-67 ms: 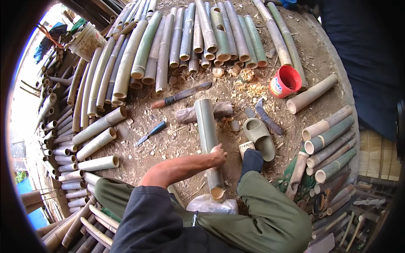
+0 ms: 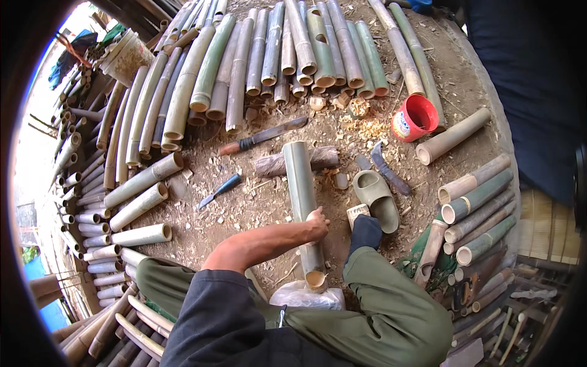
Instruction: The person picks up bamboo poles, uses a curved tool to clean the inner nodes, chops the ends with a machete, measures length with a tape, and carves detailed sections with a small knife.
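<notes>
My left hand [image 2: 317, 225] reaches across from the lower left and is closed around a greenish-grey bamboo tube [image 2: 299, 183]. The far part of the tube lies over a short brown log [image 2: 272, 165]. Its open near end is beside a clear plastic-wrapped bundle [image 2: 306, 297] between my legs. My right hand is not in view. Left of the tube lies a narrow blade with a dark blue handle [image 2: 227, 185]. Beyond it is a long knife [image 2: 269, 134] with a reddish-brown handle. A curved dark blade [image 2: 389, 170] lies to the right.
Many bamboo tubes [image 2: 272, 55] line the far side, with more stacked at left and right. A red bucket [image 2: 417, 117] stands at far right. An olive clog [image 2: 384, 209] lies next to my foot in a dark sock [image 2: 367, 232]. Wood shavings [image 2: 373, 129] litter the dirt floor.
</notes>
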A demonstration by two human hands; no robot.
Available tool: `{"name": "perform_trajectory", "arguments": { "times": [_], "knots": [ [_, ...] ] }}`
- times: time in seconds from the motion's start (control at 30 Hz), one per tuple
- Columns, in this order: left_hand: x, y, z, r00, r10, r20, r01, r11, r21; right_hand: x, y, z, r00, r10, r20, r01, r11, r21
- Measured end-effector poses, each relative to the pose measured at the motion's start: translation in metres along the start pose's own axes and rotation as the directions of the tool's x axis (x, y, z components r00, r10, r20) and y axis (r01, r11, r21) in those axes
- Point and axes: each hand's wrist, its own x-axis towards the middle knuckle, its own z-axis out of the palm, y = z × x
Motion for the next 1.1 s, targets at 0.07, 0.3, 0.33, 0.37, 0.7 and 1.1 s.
{"name": "perform_trajectory", "arguments": {
  "times": [0.07,0.3,0.33,0.37,0.7,1.1],
  "knots": [
    [-0.006,-0.002,0.008,0.999,-0.036,-0.038,0.038,0.998,0.049,-0.001,-0.008,0.002,1.000,-0.018,-0.006,0.018,1.000,0.002],
    [-0.102,-0.027,0.057,0.497,-0.745,-0.446,0.059,0.541,-0.839,-0.030,0.040,-0.034,0.994,-0.061,-0.087,0.064,0.997,0.032],
    [-0.118,-0.023,0.069,0.480,-0.854,-0.202,0.226,0.343,-0.912,-0.036,0.040,-0.050,0.986,-0.116,-0.119,0.126,0.989,0.075],
    [-0.121,-0.011,0.089,0.532,-0.838,-0.122,0.334,0.340,-0.879,-0.044,0.040,-0.065,0.976,-0.157,-0.151,0.178,0.975,0.133],
    [-0.136,0.014,0.143,0.581,-0.799,0.155,-0.488,-0.495,-0.719,-0.022,-0.132,-0.154,0.680,-0.674,0.288,0.277,0.600,0.751],
    [-0.120,0.043,0.050,0.654,-0.746,-0.130,-0.699,-0.529,-0.481,-0.008,-0.148,-0.137,0.575,-0.691,0.439,-0.181,0.416,0.891]
  ]
}}
